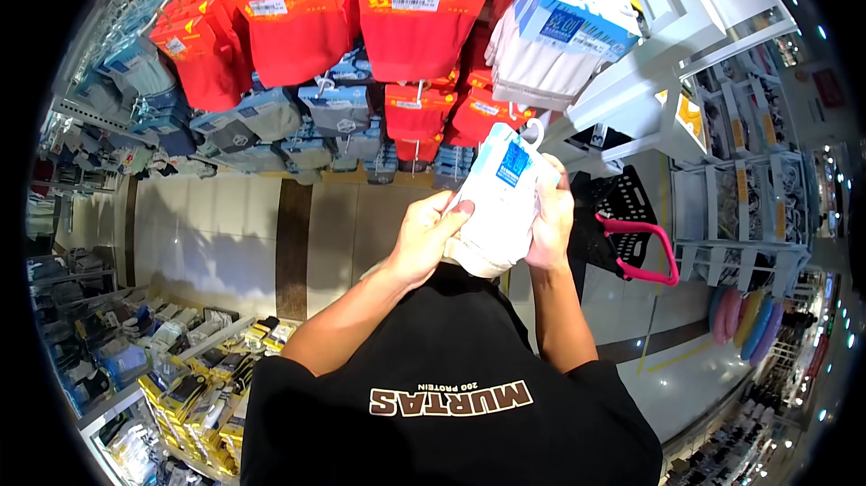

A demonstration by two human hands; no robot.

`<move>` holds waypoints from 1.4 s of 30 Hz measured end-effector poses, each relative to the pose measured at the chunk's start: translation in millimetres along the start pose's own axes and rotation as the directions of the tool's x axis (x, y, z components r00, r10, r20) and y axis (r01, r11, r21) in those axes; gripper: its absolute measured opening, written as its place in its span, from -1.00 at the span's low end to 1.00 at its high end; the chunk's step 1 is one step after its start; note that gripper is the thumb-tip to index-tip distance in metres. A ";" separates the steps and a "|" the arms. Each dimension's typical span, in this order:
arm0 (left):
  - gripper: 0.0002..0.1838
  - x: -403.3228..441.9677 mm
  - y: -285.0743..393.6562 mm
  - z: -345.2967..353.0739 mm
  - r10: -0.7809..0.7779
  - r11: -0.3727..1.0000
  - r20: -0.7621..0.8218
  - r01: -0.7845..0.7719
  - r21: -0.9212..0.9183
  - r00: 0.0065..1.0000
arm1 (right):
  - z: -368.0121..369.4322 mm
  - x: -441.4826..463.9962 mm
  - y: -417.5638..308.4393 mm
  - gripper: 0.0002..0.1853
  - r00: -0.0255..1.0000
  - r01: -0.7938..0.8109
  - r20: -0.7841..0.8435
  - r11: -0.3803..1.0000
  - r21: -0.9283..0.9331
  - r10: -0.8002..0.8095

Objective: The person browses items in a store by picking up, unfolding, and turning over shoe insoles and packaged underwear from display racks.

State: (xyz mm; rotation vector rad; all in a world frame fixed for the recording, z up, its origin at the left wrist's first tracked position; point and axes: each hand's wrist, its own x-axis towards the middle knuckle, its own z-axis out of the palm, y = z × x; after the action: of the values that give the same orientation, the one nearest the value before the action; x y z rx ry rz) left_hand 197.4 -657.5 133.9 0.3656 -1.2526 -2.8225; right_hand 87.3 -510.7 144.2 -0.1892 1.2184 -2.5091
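In front of my chest I hold a pack of white socks point(494, 215) with a blue-and-white label at its top and a white plastic hook. My left hand point(428, 231) grips its left edge, thumb lying across the front. On the other side, my right hand point(552, 215) is closed around the right edge, fingers partly hidden behind it. The pack is tilted, its top leaning to the right. Just beyond it hang similar white sock packs point(552, 39) with blue labels.
Red sock packs point(419, 17) hang on hooks ahead, with grey and blue packs point(338, 111) below. A black basket with a pink handle point(663, 256) is at my right. Yellow-labelled packs point(194, 405) fill a shelf at lower left. Colourful rings point(749, 319) stand at far right.
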 end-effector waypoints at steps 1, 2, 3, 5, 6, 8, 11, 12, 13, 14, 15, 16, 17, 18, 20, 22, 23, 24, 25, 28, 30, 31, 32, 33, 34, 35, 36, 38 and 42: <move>-0.71 1.0 1.9 0.3 0.021 0.999 -0.012 -0.021 0.031 1.000 | 7.2 2.2 -7.1 -0.62 0.999 0.044 0.001 0.999 -0.028 -0.044; -0.67 2.0 4.9 0.1 0.051 0.996 -0.006 -0.050 0.080 0.999 | 11.2 6.4 -16.4 -0.57 0.993 0.120 0.007 0.989 -0.087 -0.120; -0.66 5.1 7.9 -0.5 0.100 0.990 -0.012 -0.098 0.101 0.995 | 9.4 16.7 -24.9 -0.55 0.971 0.241 0.041 0.958 -0.155 -0.238; -0.63 8.9 11.1 -2.7 0.193 0.972 -0.025 -0.187 0.142 0.981 | 17.2 37.1 -51.1 -0.55 0.894 0.446 0.072 0.868 -0.216 -0.442; -0.60 11.4 13.3 -4.8 0.156 0.986 -0.063 -0.151 0.076 0.986 | 26.5 46.1 -66.2 -0.56 0.877 0.478 0.069 0.854 -0.206 -0.475; -0.62 18.2 18.0 -11.9 0.219 0.970 -0.116 -0.202 0.137 0.969 | 38.1 68.6 -90.4 -0.57 0.821 0.567 0.087 0.786 -0.247 -0.564; -0.68 35.3 36.1 -26.9 0.425 0.866 -0.189 -0.337 0.371 0.885 | 57.4 92.4 -109.4 -0.58 0.768 0.630 0.123 0.707 -0.322 -0.628; -0.68 42.4 45.5 -32.4 0.499 0.829 -0.215 -0.389 0.402 0.840 | 59.1 102.6 -110.5 -0.58 0.753 0.645 0.148 0.675 -0.357 -0.641; -0.67 50.6 58.2 -37.5 0.570 0.786 -0.236 -0.438 0.437 0.787 | 68.1 104.5 -110.6 -0.55 0.758 0.639 0.156 0.674 -0.372 -0.633; -0.64 59.1 73.5 -40.6 0.671 0.700 -0.183 -0.532 0.477 0.719 | 70.8 107.9 -109.2 -0.54 0.753 0.647 0.192 0.653 -0.394 -0.630; -0.60 66.0 91.6 -39.9 0.758 0.602 -0.126 -0.614 0.510 0.639 | 71.8 111.8 -108.8 -0.53 0.747 0.655 0.230 0.630 -0.417 -0.624; -0.55 70.8 106.2 -38.5 0.791 0.550 -0.149 -0.583 0.598 0.594 | 69.8 115.0 -107.2 -0.53 0.748 0.648 0.240 0.604 -0.464 -0.619; -0.50 76.4 120.1 -35.7 0.822 0.495 -0.163 -0.543 0.679 0.545 | 65.6 119.3 -105.0 -0.52 0.747 0.642 0.249 0.573 -0.509 -0.616; -0.46 82.8 131.6 -31.5 0.864 0.411 -0.111 -0.561 0.719 0.491 | 62.0 122.5 -102.8 -0.51 0.745 0.636 0.258 0.539 -0.553 -0.615; -0.38 98.4 145.6 -28.5 0.905 0.285 -0.009 -0.592 0.754 0.425 | 56.9 124.6 -98.8 -0.52 0.756 0.625 0.248 0.556 -0.547 -0.606; -0.32 107.6 154.9 -20.5 0.904 0.276 -0.016 -0.556 0.784 0.427 | 56.7 120.8 -98.4 -0.48 0.781 0.583 0.222 0.553 -0.595 -0.585; -0.31 111.1 159.0 -14.9 0.903 0.276 -0.025 -0.534 0.799 0.429 | 58.0 118.2 -98.2 -0.47 0.780 0.574 0.215 0.536 -0.619 -0.587; -0.31 115.9 161.8 -11.9 0.895 0.309 -0.037 -0.559 0.769 0.444 | 60.7 114.6 -97.8 -0.45 0.779 0.564 0.206 0.519 -0.642 -0.592; -0.41 117.7 160.8 -7.7 0.908 0.302 -0.060 -0.546 0.781 0.416 | 62.6 110.7 -97.9 -0.43 0.777 0.552 0.194 0.501 -0.667 -0.598; -0.64 111.3 164.5 -5.7 0.752 0.582 -0.111 -0.576 0.574 0.649 | 54.4 101.0 -95.9 -0.31 0.751 0.569 0.222 0.437 -0.697 -0.622; -0.74 106.7 167.3 -2.2 0.747 0.598 -0.115 -0.585 0.548 0.655 | 49.5 92.4 -96.3 -0.26 0.706 0.597 0.281 0.332 -0.730 -0.650; -0.75 104.2 168.0 1.2 0.754 0.605 -0.104 -0.623 0.495 0.649 | 47.7 84.4 -96.9 -0.26 0.697 0.554 0.274 0.255 -0.792 -0.663; -0.77 102.2 170.0 5.1 0.752 0.626 -0.108 -0.653 0.427 0.650 | 43.3 79.6 -94.4 -0.27 0.662 0.587 0.299 0.227 -0.777 -0.688; -0.78 99.0 172.6 9.3 0.750 0.643 -0.112 -0.678 0.356 0.652 | 38.7 75.2 -91.4 -0.28 0.626 0.618 0.323 0.198 -0.761 -0.710; -0.80 91.5 175.4 12.8 0.744 0.652 -0.102 -0.684 0.327 0.660 | 36.3 69.5 -90.3 -0.34 0.595 0.631 0.330 0.172 -0.756 -0.733; -0.80 88.4 174.6 10.4 0.751 0.640 -0.033 -0.715 0.280 0.659 | 34.3 63.4 -90.3 -0.36 0.578 0.647 0.312 0.191 -0.738 -0.754; -0.80 81.4 172.4 8.5 0.748 0.639 -0.008 -0.716 0.283 0.664 | 32.5 57.6 -90.4 -0.39 0.563 0.663 0.292 0.211 -0.719 -0.774; -0.80 60.7 166.3 7.4 0.746 0.619 0.014 -0.702 0.352 0.666 | 31.1 45.5 -88.8 -0.46 0.563 0.681 0.254 0.267 -0.682 -0.787; -0.75 26.8 126.9 4.8 0.694 0.632 0.047 -0.639 0.439 0.718 | 26.2 19.8 -71.3 -0.62 0.733 0.664 0.347 0.503 -0.553 -0.585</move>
State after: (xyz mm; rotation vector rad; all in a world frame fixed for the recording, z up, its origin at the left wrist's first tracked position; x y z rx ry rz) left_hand 161.9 -743.0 224.9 0.0466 -1.5612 -1.8568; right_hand 58.2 -496.3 215.8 -1.1376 2.2647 -2.3857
